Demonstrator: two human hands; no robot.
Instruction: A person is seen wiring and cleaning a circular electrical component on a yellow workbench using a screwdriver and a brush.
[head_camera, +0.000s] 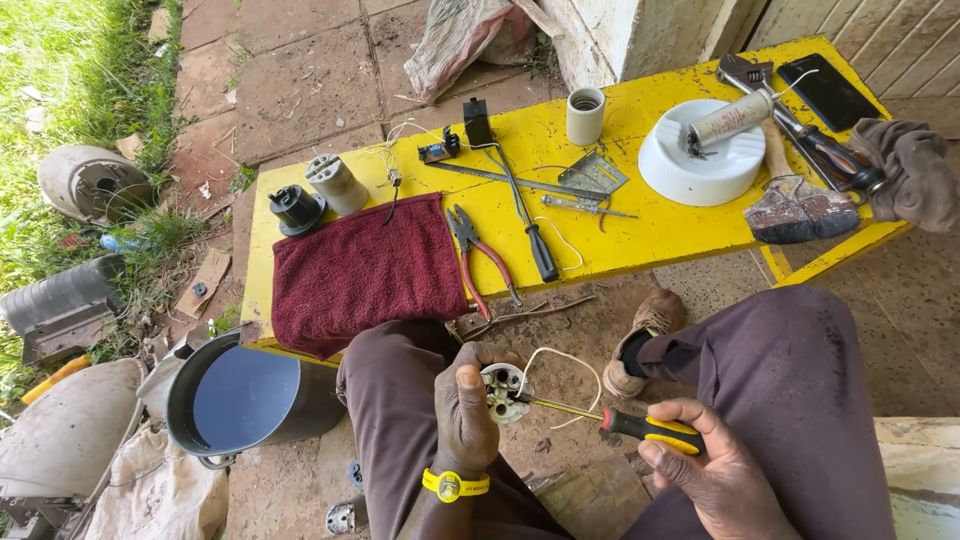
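a small round white ceramic lamp-holder base (503, 391) with metal screw terminals faces up, gripped at knee height, a thin white wire looping from it. a screwdriver with a black-and-yellow handle (650, 431) lies near-level, its slim shaft tip touching the base's terminals.

A flat black rectangular phone (829, 91), its dark screen unlit, lies at the far right corner of the yellow tabletop (640, 240).
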